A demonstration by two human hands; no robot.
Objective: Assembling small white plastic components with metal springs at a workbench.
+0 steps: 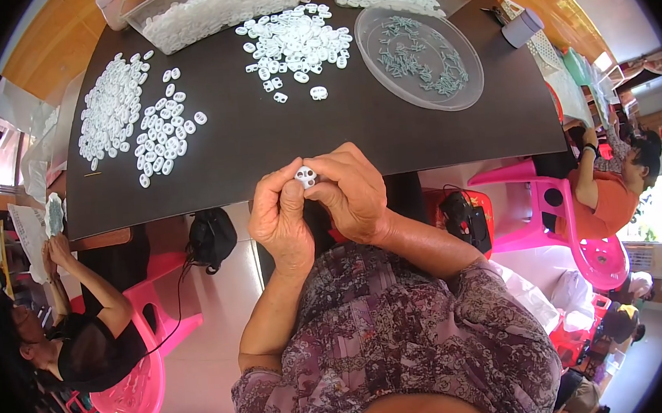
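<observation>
My left hand (282, 214) and my right hand (355, 193) meet in front of my chest, by the table's near edge. Between their fingertips they pinch one white plastic cord lock (305, 177) with dark holes facing up. Both hands are closed on it; the fingers cover its sides. Beyond them on the dark table (264, 134) lies a heap of similar white pieces (297, 44), with one loose white piece (318, 93) at its near side. A round clear tray (458, 99) to the right holds many small grey-green springs (417, 62).
Two more groups of white pieces, a big heap (113, 103) and a smaller spread (163, 134), lie at left. Clear bins of white parts (210, 15) line the back. A grey cup-like container (522, 30) stands far right. People sit on pink chairs (140, 381) at both sides.
</observation>
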